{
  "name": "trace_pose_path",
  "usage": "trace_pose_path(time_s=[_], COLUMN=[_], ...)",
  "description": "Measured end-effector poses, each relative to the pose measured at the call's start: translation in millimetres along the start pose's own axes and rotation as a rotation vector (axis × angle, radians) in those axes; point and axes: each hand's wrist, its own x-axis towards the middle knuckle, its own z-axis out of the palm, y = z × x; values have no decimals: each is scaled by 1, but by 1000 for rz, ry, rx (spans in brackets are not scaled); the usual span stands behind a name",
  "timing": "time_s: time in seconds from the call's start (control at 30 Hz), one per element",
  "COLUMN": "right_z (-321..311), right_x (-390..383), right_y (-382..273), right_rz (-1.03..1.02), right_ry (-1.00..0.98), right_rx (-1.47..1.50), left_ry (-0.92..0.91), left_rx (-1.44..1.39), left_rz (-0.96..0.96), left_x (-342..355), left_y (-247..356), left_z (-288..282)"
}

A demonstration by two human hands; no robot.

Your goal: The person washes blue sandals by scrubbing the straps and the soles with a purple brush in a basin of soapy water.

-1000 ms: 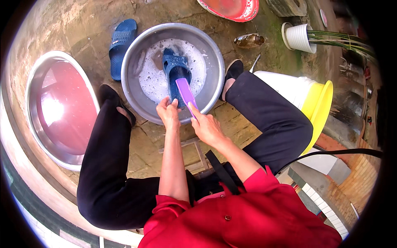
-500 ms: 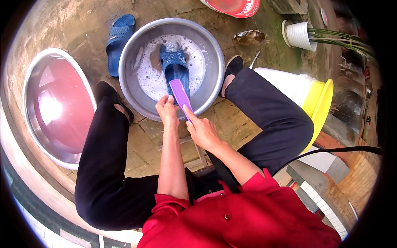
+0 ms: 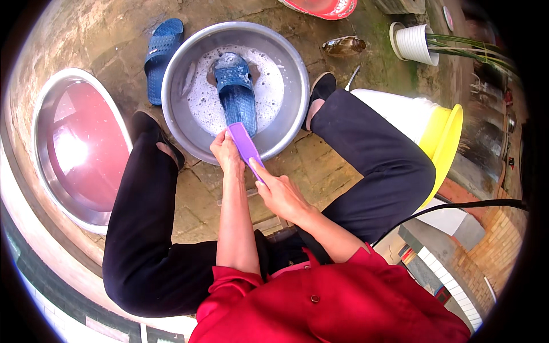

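Note:
In the grey metal basin [image 3: 294, 74] of foamy water, a blue slotted slipper [image 3: 233, 83] lies with its strap toward the far side. My left hand [image 3: 226, 148] is closed on the slipper's near end at the basin's rim, fingertips partly hidden by a purple brush [image 3: 245, 144]. My right hand [image 3: 277, 188] grips that brush by its near part, its head lying over the slipper's near end; its bristles are hidden. A second blue slipper [image 3: 157, 71] rests on the stone floor [image 3: 103, 40], left of the basin.
An oval basin [image 3: 88, 148] of pinkish water is left of my left leg. Behind are a red tub [image 3: 326, 6], a brown bottle [image 3: 343, 46] and a potted plant [image 3: 414, 43]. A white and yellow bucket [image 3: 446, 143] is beside my right leg.
The brush and my right hand have moved back toward me and slightly left, uncovering more of the slipper. My left hand has shifted slightly left with the slipper's near end.

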Motion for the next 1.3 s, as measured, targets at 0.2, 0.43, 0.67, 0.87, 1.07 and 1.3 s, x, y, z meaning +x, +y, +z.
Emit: trace_pose_path(time_s=[0.2, 0.43, 0.67, 0.87, 1.07, 1.3], right_z=[-63, -78, -95, -97, -95, -95], right_x=[0, 17, 6, 8, 16, 23], right_y=[-4, 0, -2, -5, -7, -12], right_rz=[-129, -371, -104, -128, -53, -29], right_ry=[337, 482, -277, -301, -96, 69], right_rx=[308, 420, 1696, 1793, 1726, 1565], left_ry=[-32, -182, -247, -267, -313, 135], left_rx=[103, 511, 1144, 1512, 1502, 1289], left_rz=[70, 305, 646, 955, 1203, 969], left_x=[3, 26, 32, 47, 57, 42], left_y=[8, 10, 81, 139, 103, 25], left_z=[2, -24, -9, 55, 88, 37])
